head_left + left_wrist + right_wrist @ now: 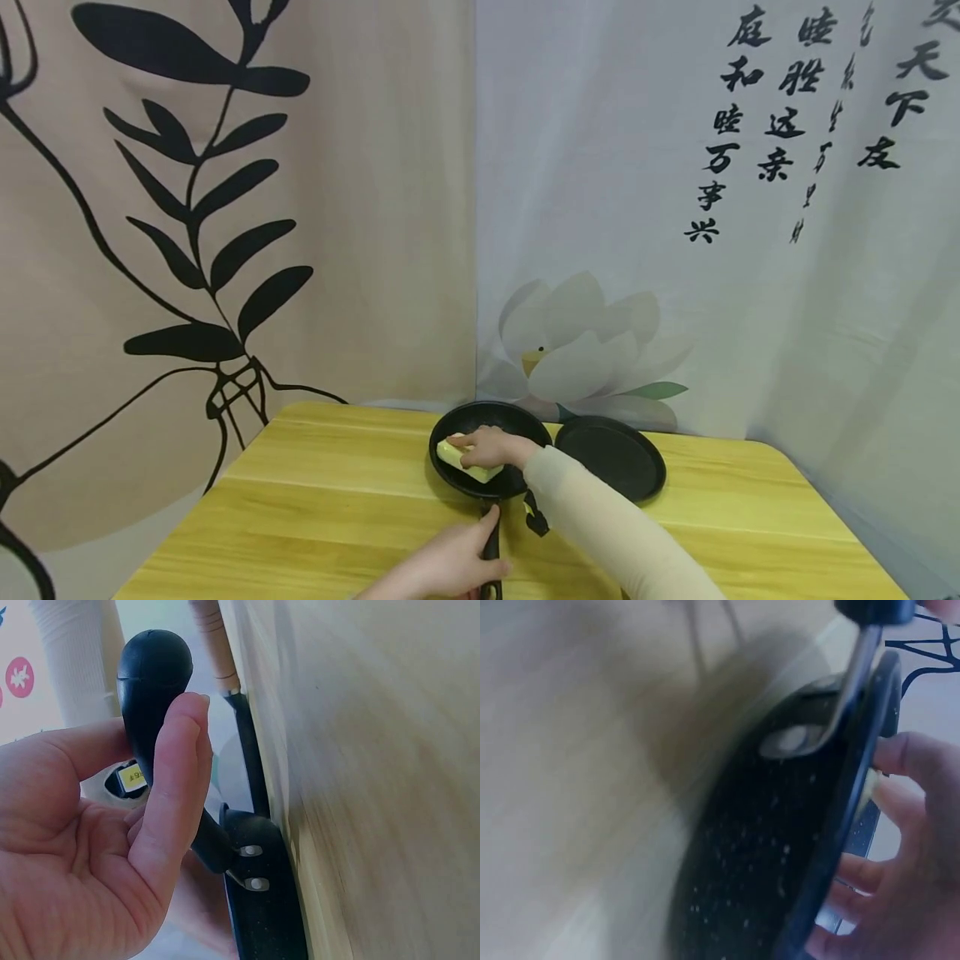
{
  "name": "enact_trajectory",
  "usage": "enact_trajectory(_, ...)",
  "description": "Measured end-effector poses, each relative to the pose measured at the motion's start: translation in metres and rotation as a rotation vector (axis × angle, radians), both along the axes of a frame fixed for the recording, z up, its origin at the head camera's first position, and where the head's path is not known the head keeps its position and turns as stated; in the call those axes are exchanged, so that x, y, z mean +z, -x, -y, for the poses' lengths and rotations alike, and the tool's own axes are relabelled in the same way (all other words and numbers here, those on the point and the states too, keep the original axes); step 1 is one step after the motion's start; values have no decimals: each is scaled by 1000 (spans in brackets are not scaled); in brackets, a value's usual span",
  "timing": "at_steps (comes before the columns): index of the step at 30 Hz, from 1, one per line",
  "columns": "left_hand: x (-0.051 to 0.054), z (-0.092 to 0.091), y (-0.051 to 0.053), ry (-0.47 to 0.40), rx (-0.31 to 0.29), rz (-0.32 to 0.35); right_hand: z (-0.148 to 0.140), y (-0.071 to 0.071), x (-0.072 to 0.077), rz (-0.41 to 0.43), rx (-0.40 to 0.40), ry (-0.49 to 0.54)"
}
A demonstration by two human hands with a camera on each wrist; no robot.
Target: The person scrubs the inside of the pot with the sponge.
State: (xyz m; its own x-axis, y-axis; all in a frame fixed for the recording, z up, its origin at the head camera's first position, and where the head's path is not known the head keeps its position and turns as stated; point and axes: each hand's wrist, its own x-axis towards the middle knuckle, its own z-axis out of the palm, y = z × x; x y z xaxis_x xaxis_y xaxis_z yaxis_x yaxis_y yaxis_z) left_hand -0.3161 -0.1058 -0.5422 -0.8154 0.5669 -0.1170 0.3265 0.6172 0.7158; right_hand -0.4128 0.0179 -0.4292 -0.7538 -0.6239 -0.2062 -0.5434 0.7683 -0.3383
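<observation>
A black frying pan stands near the back of the wooden table. My left hand holds its black handle, thumb along one side and fingers around the other. Inside the pan lies a pale yellow sponge. My right hand grips that sponge from above and presses it against the pan's inside. Seen from the right wrist, the fingers reach over the pan's rim, and only a sliver of yellow shows; the rim hides the rest.
A second flat black pan lies just right of the frying pan. In the left wrist view a wooden handle extends from it. The table meets a printed curtain at the back. A small black device hangs at the right wrist.
</observation>
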Motion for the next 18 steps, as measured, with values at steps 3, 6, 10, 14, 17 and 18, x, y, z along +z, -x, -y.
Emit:
enact_trajectory(3, 0, -1, -1, -1, -2, 5, -2, 4, -2, -47, 6, -77)
enact_trajectory(6, 1, -1, -1, 6, -1, -2, -4, 8, -4, -71, 5, -118)
enact_trajectory(10, 0, -1, -1, 13, 3, 1, -6, 12, -5, -104, 15, -146)
enact_trajectory(14, -1, -1, -1, 8, 5, 20, -6, 15, -2, -93, 19, -168)
enact_trajectory(17, -1, -1, 0, 15, 5, 6, -4, 17, 3, -78, 28, -185)
enact_trajectory(18, -1, -1, 0, 18, 3, 1, -3, 17, 5, -79, 36, -194)
